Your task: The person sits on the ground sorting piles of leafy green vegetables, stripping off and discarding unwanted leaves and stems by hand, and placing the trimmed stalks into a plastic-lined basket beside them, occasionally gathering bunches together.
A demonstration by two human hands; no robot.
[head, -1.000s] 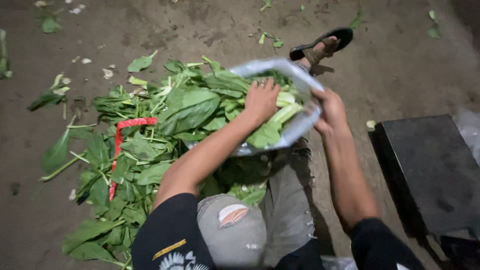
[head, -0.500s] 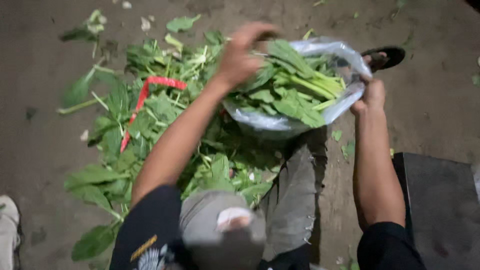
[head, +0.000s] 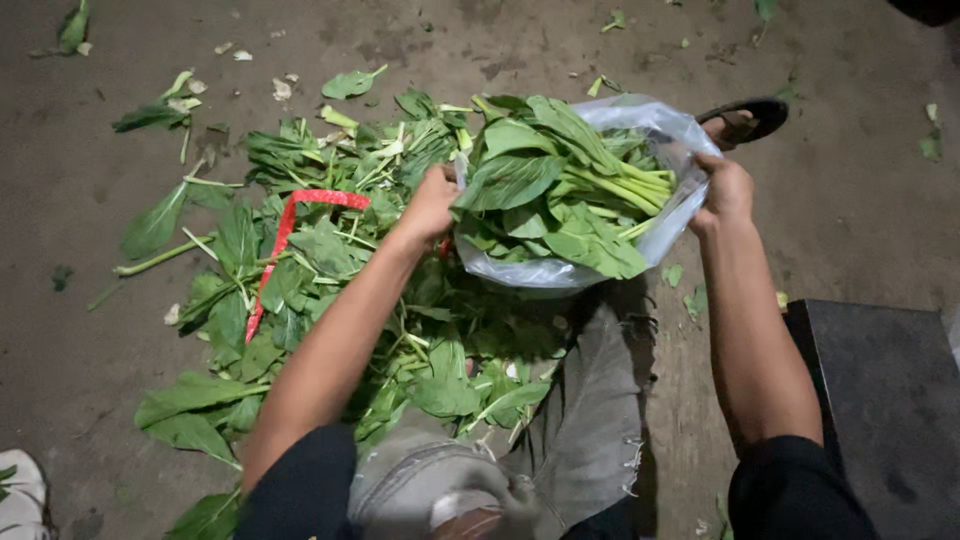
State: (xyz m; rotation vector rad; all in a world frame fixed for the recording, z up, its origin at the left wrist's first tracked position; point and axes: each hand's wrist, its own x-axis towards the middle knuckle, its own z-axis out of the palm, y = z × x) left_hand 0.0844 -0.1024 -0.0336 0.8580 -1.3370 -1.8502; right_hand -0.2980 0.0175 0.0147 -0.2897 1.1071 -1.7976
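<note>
The clear plastic bag [head: 668,215] hides its lower contents under the top layer of long-stemmed green leaves [head: 560,190]. The dark rectangular block [head: 885,400] and white shoe [head: 18,490] are cut off by the edges. The sandalled foot [head: 745,118] lies partly behind the bag.

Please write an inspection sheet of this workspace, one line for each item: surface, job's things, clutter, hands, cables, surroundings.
Surface: bare dusty ground, with scattered leaf scraps.
Job's things: clear plastic bag filled with leafy greens, held open above the ground.
Clutter: loose pile of green leaves with a red strip lying across it.
Hands: left hand grips the bag's left rim; right hand grips its right rim.
Cables: nothing seen.
Surroundings: dark sandal beyond the bag, dark block at right, white shoe at the lower left.
</note>
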